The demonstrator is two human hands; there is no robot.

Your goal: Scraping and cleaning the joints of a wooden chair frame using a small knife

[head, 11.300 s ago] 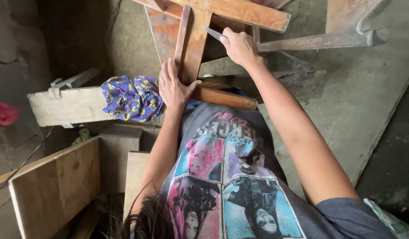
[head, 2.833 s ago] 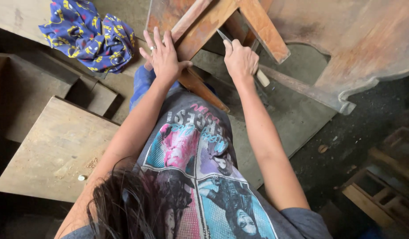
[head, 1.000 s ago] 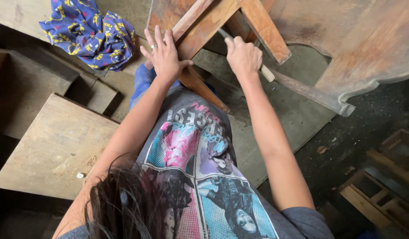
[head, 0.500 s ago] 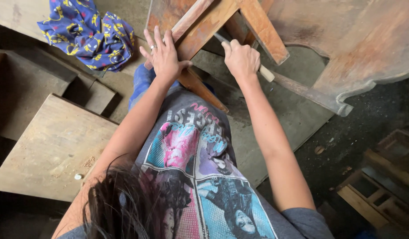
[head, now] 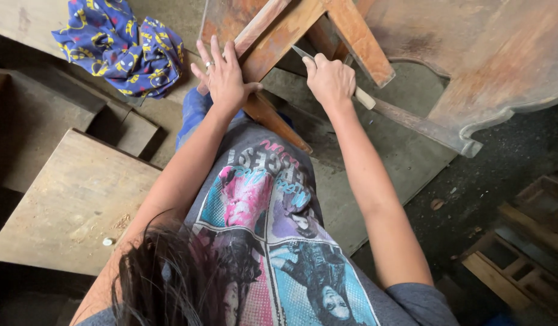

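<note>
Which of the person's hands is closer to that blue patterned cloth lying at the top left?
The left hand. It rests flat on the wooden frame, just right of the blue patterned cloth. The right hand, gripping a tool, sits farther right.

Worn, matt wooden frame point(head: 291, 36); metal blade point(head: 301, 52); patterned blue cloth point(head: 122, 45); rough plywood board point(head: 73, 205)

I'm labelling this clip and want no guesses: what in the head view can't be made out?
- Tool in the right hand: the fist hides its middle; only a thin tip and a pale handle end show.
- Wooden frame: cut off by the top edge.
- Left hand: palm side and what lies under it hidden.
- Small white bit on the board: too small to tell.
</note>
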